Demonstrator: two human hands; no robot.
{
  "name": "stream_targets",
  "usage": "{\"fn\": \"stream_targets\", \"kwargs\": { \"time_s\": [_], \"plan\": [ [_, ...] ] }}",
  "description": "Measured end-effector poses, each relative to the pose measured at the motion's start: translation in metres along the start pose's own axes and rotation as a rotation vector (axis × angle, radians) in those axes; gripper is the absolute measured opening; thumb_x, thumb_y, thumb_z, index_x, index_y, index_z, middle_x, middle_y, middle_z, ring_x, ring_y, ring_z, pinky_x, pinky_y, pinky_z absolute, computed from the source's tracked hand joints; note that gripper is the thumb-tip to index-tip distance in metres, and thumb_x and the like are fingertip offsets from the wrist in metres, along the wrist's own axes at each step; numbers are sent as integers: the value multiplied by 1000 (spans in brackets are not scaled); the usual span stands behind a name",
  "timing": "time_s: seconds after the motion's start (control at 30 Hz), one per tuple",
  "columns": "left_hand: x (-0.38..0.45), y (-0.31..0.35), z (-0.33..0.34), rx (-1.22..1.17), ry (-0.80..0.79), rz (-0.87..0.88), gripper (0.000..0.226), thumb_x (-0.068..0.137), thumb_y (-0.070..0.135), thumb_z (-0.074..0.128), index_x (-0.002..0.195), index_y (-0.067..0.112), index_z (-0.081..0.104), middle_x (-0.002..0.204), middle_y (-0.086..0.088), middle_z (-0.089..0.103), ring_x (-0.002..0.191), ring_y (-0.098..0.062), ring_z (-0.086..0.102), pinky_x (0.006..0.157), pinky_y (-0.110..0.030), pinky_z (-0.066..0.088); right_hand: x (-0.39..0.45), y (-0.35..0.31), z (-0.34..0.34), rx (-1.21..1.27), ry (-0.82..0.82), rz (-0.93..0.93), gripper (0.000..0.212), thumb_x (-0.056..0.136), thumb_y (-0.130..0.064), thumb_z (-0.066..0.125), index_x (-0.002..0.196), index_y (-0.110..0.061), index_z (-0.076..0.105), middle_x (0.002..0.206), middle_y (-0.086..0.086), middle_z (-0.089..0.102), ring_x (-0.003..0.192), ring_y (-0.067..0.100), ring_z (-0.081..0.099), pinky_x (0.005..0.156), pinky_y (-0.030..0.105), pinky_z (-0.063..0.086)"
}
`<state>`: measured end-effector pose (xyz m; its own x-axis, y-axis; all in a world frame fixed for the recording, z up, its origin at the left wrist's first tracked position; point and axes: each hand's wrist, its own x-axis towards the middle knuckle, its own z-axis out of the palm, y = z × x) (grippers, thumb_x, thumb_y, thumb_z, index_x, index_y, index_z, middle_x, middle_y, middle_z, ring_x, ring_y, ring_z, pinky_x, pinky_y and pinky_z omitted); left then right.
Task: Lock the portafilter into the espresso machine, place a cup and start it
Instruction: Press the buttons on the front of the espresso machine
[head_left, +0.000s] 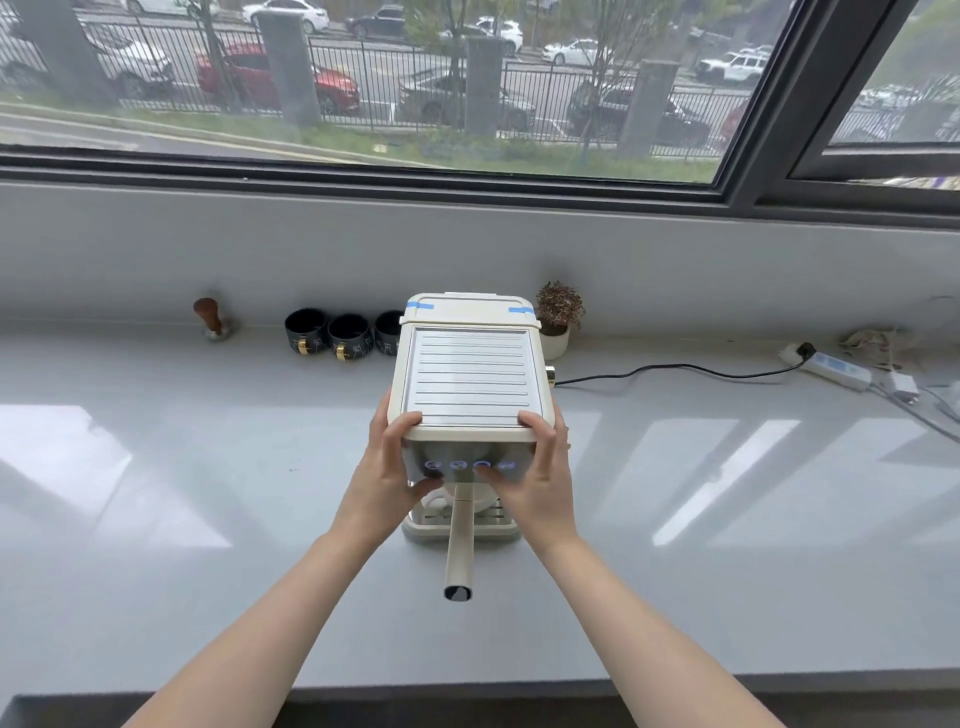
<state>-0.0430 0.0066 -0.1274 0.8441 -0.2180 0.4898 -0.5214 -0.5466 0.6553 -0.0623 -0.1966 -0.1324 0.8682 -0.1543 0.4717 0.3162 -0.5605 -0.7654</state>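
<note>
A cream espresso machine (470, 374) stands in the middle of the grey counter. Its front panel carries several lit blue buttons (470, 464). The portafilter sits under the machine's head, and its long cream handle (460, 545) points straight toward me. A white cup (435, 503) rests on the drip tray (426, 530) below it, mostly hidden. My left hand (392, 467) grips the machine's front left corner, thumb low on the panel. My right hand (535, 467) grips the front right corner, with its thumb on a lit button.
Three black cups (343, 335) with gold handles stand in a row at the back left, beside a wooden-handled tamper (210, 319). A small potted plant (557, 322) sits behind the machine on the right. A black cable (675, 370) runs to a power strip (831, 366).
</note>
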Motion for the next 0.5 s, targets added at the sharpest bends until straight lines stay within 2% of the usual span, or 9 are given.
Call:
{"fn": "stream_targets", "kwargs": {
  "time_s": [0.1, 0.33, 0.5],
  "plan": [
    [0, 2, 3, 15, 38, -12, 93, 58, 3, 90, 127, 24, 31, 146, -22, 32, 113, -36, 57, 75, -27, 48, 0, 2, 1, -12, 6, -15, 74, 70, -46, 78, 128, -38, 32, 145, 7, 34, 123, 27, 47, 93, 35, 49],
    [-3, 4, 5, 20, 71, -64, 95, 56, 3, 91, 128, 25, 32, 140, -16, 41, 108, -30, 57, 75, -23, 45, 0, 1, 2, -4, 23, -14, 73, 69, -42, 78, 126, -39, 33, 146, 5, 33, 127, 25, 46, 94, 37, 49],
    [-4, 1, 6, 11, 82, -64, 95, 56, 4, 91, 128, 27, 33, 140, -11, 40, 108, -27, 55, 76, -22, 45, 0, 2, 2, -2, 25, -25, 74, 69, -40, 79, 127, -39, 33, 148, 4, 32, 126, 25, 48, 93, 32, 49]
  ]
}}
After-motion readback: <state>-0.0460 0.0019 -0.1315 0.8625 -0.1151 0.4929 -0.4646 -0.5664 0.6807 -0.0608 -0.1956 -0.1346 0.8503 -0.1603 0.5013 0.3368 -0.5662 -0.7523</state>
